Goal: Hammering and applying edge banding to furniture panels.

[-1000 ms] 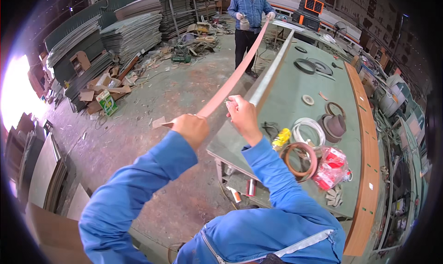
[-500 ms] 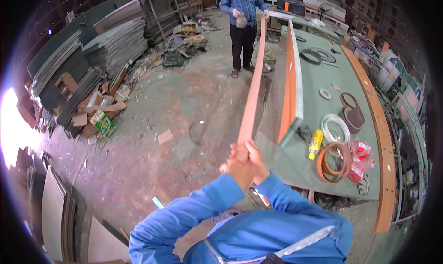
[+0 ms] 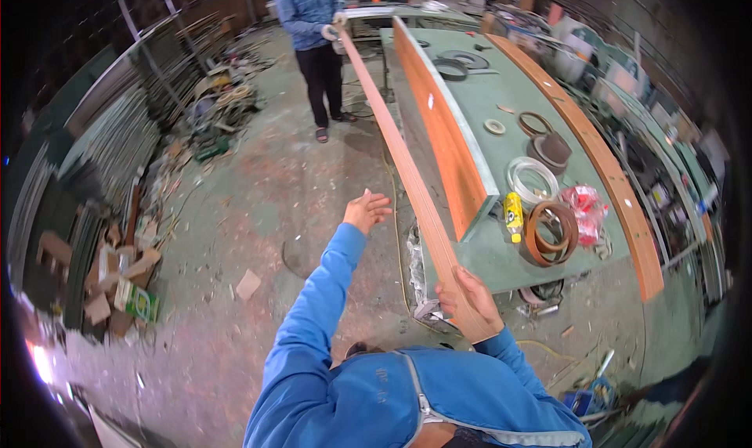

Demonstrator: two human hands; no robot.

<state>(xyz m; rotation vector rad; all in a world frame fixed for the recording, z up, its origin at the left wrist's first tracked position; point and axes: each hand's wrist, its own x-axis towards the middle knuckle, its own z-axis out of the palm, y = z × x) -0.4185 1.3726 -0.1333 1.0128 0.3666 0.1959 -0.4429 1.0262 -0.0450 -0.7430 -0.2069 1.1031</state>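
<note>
A long, thin reddish-brown wood-look strip (image 3: 411, 178) runs from near my body to another person at the far left of centre. My right hand (image 3: 475, 299) is closed round its near end, thumb on top. Left of the strip, my left hand (image 3: 366, 211) hangs in the air, fingers apart, holding nothing. The other person's white-gloved hands (image 3: 330, 33) hold the far end. Just right of the strip, an orange-faced panel (image 3: 442, 127) stands on edge along the green table (image 3: 501, 154).
On the table lie a yellow bottle (image 3: 513, 215), a white tubing coil (image 3: 513, 174), brown band rolls (image 3: 533, 240) and a red-and-clear plastic bag (image 3: 583, 209). A long brown board (image 3: 603, 154) lies along its right side. Cardboard scraps (image 3: 98, 307) and stacked sheets (image 3: 117, 154) are at left.
My hands were together on the strip's near end; my left hand has let go and moved left. The near end has swung right and closer to me. The other person now has both hands at the strip.
</note>
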